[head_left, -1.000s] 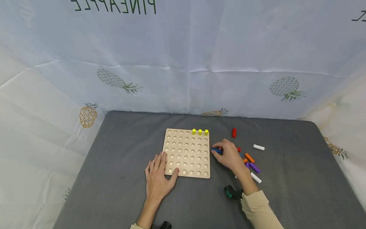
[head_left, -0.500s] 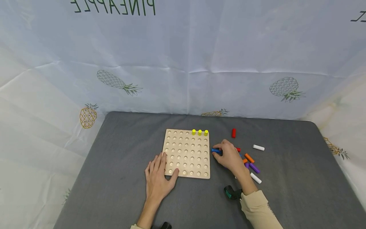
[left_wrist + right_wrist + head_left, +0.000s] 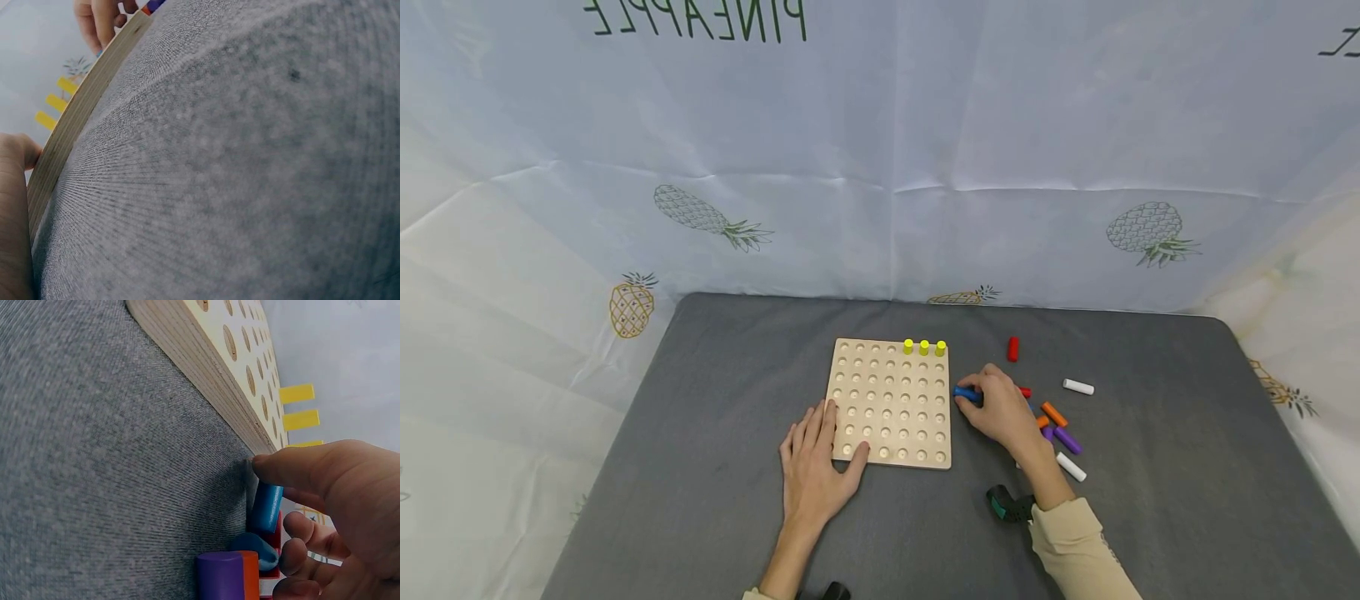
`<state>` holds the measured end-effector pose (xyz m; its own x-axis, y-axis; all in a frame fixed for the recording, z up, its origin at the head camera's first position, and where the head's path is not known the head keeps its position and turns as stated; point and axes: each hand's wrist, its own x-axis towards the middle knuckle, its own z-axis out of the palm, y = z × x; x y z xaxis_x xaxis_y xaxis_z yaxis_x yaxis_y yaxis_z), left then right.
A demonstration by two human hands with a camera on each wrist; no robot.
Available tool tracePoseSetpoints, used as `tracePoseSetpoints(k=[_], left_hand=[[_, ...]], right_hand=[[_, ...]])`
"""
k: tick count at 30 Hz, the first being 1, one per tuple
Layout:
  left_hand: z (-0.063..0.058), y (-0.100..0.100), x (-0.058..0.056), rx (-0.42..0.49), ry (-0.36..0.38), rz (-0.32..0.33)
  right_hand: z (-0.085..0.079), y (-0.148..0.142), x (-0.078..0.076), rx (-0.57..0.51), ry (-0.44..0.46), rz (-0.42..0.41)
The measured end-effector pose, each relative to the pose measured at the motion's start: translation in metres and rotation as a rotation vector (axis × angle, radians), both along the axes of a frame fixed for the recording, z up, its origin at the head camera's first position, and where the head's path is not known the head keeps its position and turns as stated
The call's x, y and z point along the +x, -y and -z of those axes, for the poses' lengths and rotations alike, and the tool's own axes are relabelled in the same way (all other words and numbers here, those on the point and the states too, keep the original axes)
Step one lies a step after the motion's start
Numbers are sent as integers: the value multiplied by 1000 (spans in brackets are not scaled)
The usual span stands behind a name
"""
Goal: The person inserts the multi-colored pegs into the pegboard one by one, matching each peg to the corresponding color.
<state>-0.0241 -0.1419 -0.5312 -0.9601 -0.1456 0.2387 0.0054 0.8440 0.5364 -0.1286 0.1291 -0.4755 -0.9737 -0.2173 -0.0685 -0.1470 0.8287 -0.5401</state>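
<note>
Blue peg, a smooth cylinder, sits pinched between thumb and fingertip of the right hand, just beside one square plywood board. Three yellow pegs stand in its round holes. The left hand, thumb spread from straight fingers, touches the board.

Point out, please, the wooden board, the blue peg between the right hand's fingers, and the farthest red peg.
Wooden board (image 3: 896, 405): head view, middle of its top face.
Blue peg (image 3: 267, 509): right wrist view, on its rounded side.
Farthest red peg (image 3: 1013, 350): head view, middle of its side.
</note>
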Motion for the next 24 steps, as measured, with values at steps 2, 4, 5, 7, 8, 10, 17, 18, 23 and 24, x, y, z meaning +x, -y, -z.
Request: tracePoseSetpoints(k=[2,4,5,7,8,10,17,18,23,24], left_hand=[[0,0,0,0,0,0],[0,0,0,-3,0,-1],[0,0,0,-4,1,-1],[0,0,0,-6,1,-1],[0,0,0,-7,2,-1],[0,0,0,-7,3,-2],[0,0,0,-2,4,-1],[0,0,0,-3,5,-1],[0,0,1,-5,7,-1],[0,0,1,-5,5,-1]], right_hand=[[-1,0,1,-11,-7,6],[-1,0,0,-17,-16,16],[-2,0,1,-20,-20,20],[-3,0,1,-27,-32,25],[-4,0,1,-32,-35,32],[-5,1,0,-43,-47,38],[-8,3,-1,-62,-73,46],[-9,3,-1,-66,-78,47],[-10,5,-2,-89,-107,59],[-11,5,-2,-94,-115,61]])
